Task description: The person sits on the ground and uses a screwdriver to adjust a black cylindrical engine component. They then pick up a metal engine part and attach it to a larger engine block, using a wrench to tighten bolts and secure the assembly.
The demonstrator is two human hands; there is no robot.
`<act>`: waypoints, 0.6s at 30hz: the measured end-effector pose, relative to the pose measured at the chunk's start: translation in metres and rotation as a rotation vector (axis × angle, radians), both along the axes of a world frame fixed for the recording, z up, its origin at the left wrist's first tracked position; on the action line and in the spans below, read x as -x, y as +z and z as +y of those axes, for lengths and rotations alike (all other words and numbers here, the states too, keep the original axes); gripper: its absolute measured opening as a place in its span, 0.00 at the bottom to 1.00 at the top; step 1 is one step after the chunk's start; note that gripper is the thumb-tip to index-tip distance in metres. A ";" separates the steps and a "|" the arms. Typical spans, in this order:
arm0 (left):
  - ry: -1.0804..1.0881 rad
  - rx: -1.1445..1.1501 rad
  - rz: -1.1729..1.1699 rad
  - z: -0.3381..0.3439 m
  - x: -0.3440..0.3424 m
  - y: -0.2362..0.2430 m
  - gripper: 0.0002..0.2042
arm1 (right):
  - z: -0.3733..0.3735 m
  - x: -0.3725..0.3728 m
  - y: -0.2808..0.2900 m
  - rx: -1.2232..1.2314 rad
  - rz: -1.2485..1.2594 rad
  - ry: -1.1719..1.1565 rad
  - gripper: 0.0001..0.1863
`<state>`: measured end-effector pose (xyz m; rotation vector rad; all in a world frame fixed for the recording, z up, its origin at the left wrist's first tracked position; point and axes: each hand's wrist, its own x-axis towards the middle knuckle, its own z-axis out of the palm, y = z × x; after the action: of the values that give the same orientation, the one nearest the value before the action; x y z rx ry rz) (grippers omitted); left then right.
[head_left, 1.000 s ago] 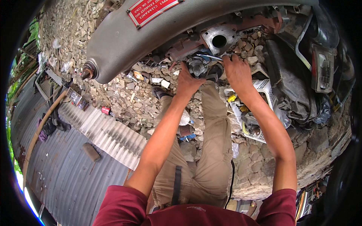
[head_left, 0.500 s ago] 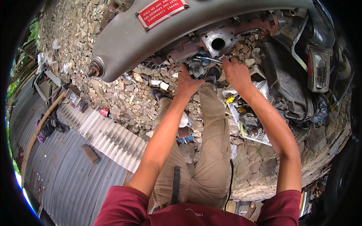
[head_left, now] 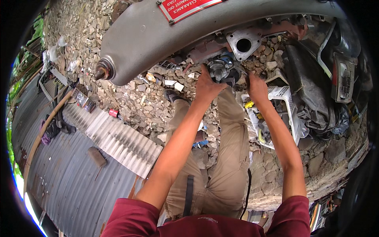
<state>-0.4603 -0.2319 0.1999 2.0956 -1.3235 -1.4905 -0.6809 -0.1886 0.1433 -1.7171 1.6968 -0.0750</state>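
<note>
My left hand (head_left: 210, 86) is closed around the near left side of a round grey metal housing (head_left: 218, 72), low against the engine. Its fingertips are partly hidden behind the part. To the right of the housing, my right hand (head_left: 258, 89) is closed on the end of a slim metal wrench (head_left: 243, 70), seen nearly end-on now. Where the wrench's far end sits is hard to make out. Just above both hands is a metal flange (head_left: 233, 43) with a round hole, next to a rusty manifold (head_left: 203, 51).
A big grey engine cover (head_left: 138, 43) with a red plate (head_left: 189, 8) spans the top. On the right, a white plastic basket (head_left: 293, 114) of parts stands beside a black casing (head_left: 302, 75). Rubble covers the ground; corrugated sheets (head_left: 75, 170) lie at left.
My right hand has turned and moved slightly down and right in the picture, swinging the wrench from crosswise to pointing nearly away. My left hand stays on the housing; the whole view has shifted.
</note>
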 end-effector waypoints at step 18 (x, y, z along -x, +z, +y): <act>-0.052 0.013 -0.015 0.000 -0.001 -0.004 0.46 | -0.053 -0.021 0.103 0.080 -0.214 -0.176 0.14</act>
<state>-0.4593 -0.2319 0.1955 2.0839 -1.3990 -1.4851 -0.6597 -0.2413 0.2462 -1.5516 1.6981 -0.3977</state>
